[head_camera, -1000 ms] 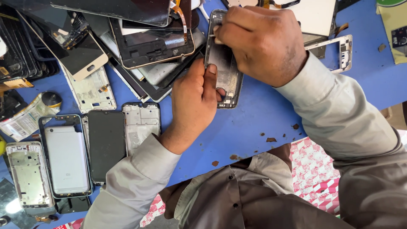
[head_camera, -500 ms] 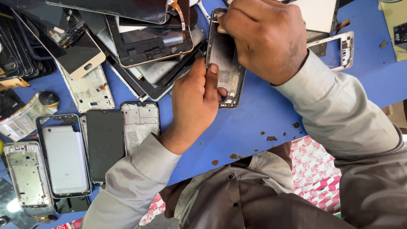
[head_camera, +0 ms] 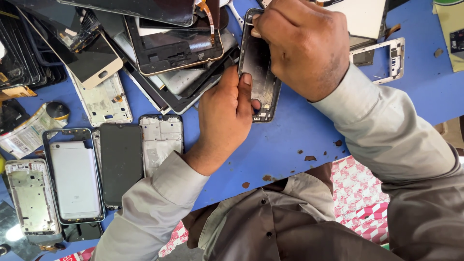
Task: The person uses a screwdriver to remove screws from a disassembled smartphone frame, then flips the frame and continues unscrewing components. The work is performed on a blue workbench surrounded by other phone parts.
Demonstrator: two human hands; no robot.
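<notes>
Dark phone frame point(head_camera: 260, 72) lies on the blue bench point(head_camera: 299, 140), just beside the heap of screens point(head_camera: 169, 53). Left hand point(head_camera: 224, 113) pinches its lower edge, steadying it. Right hand point(head_camera: 304, 46) is curled closed over the top end, bracing it for grip.

- A phone repair workshop, going by what covers the blue counter point(head_camera: 299, 140).
- Stripped phone frames point(head_camera: 162, 140) and a silver back cover point(head_camera: 75, 176) lie side by side at the left.
- A heap of detached screens point(head_camera: 174, 48) and dark panels fills the top, with more screens stacked on edge point(head_camera: 19, 58) in the corner.
- The counter's paint is chipped in spots, worn from use.
</notes>
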